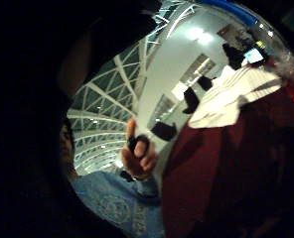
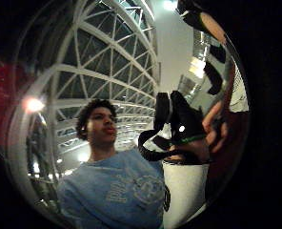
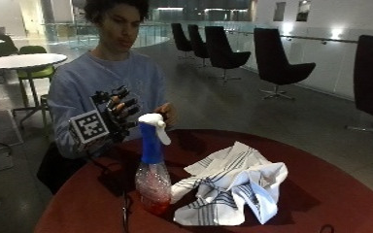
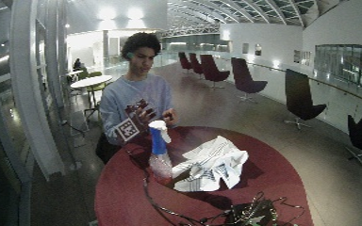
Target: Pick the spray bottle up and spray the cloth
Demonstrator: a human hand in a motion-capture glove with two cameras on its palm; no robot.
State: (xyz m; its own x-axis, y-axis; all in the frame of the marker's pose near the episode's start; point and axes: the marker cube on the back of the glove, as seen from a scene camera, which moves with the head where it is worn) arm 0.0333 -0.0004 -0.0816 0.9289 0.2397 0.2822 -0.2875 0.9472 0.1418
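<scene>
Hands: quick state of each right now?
Gloved right hand: raised off the table, fingers spread, open, holding nothing.
Bare left hand: raised behind it; holds a small dark object.

No readable text

The pale print on the person's blue sweatshirt (image 2: 126, 191) has letter-like shapes and a round emblem, too blurred to read. The spray bottle (image 3: 153, 170) shows no legible label.

Large public atrium or lobby, like a campus or office building. Row of dark swivel lounge chairs (image 3: 278, 63) along a glass balustrade (image 4: 332, 89), white lattice-framed glazed roof (image 2: 103, 57) overhead, round white café table (image 3: 20, 61) far left, polished floor (image 3: 238, 104).
</scene>
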